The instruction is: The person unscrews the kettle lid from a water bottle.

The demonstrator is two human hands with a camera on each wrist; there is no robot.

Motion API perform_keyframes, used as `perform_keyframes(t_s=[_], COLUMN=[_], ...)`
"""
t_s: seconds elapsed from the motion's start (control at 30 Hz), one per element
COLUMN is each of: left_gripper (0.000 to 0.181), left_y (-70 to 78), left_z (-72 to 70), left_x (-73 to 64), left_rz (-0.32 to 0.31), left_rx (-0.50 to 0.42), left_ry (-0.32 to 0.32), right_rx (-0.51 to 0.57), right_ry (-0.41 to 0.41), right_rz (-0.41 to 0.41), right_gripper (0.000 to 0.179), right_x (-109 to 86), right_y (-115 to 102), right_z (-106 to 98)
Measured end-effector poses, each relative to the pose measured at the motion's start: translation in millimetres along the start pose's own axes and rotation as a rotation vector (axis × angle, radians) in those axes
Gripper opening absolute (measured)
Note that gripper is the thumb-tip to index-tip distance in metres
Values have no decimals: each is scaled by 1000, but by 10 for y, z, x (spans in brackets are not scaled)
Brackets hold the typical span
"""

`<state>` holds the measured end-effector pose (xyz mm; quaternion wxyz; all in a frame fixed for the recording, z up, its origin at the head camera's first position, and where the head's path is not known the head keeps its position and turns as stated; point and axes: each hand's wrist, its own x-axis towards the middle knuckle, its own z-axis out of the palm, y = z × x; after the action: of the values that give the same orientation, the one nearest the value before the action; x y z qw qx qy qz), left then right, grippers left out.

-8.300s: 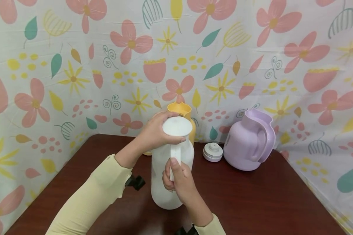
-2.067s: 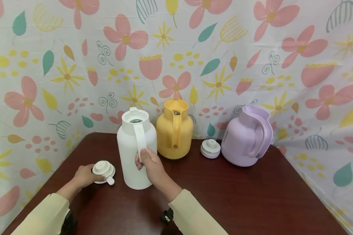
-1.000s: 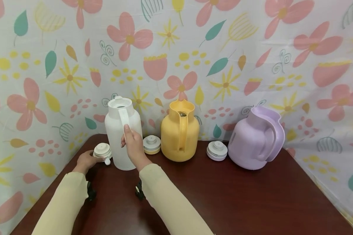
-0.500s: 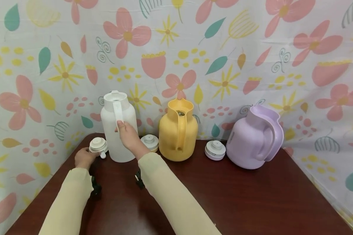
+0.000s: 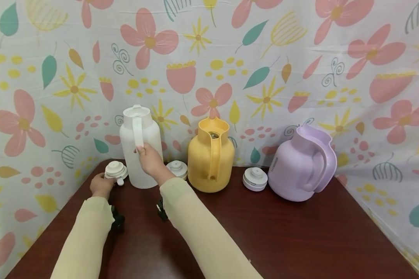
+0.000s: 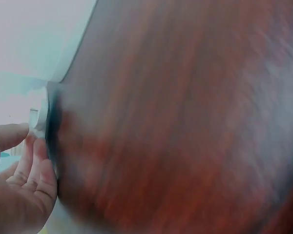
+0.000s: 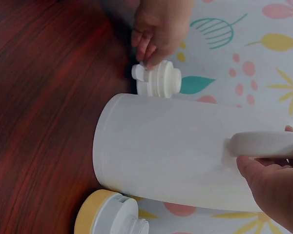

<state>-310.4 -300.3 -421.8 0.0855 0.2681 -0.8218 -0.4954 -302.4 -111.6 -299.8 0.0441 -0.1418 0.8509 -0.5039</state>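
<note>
A white thermos jug (image 5: 130,139) stands upright at the back left of the table, its mouth uncovered. My right hand (image 5: 150,161) grips its handle, thumb on top, also plain in the right wrist view. Just left of the jug, a white stopper lid (image 5: 116,169) lies on the table with its stepped plug upward and a small tab toward me. At the lid's near left edge, my left hand (image 5: 101,186) pinches the rim with its fingertips. In the right wrist view the lid (image 7: 161,80) sits close to the jug's base.
A yellow jug (image 5: 204,164) and a lilac jug (image 5: 288,172) stand along the back, both uncovered. A yellow-rimmed lid (image 5: 177,167) is between the white and yellow jugs; another lid (image 5: 255,178) lies beside the lilac one. A flowered curtain (image 5: 209,50) rises behind the dark wooden table (image 5: 265,232).
The lid came off the white jug and was laid upturned on the table. Both jug and lid have moved back and left; over the last half second they have barely shifted.
</note>
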Motion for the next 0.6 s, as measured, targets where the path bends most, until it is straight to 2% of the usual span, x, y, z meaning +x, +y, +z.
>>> perform_keyframes(t_s=[0.13,0.37,0.6], left_gripper=[62,64,64], left_y=[2,49,41], left_z=[22,5,-18], left_x=[28,46,48], left_rz=[-13,-22,-11], left_rx=[-32,-49,-29], left_ry=[-9,-143,-191], right_rx=[-21,-29,-66], right_ry=[-2,-25,-60], right_rz=[4,-27,-64], right_gripper=[36,37,40], right_x=[6,1,25], right_y=[-1,38,134], right_z=[31,46,61])
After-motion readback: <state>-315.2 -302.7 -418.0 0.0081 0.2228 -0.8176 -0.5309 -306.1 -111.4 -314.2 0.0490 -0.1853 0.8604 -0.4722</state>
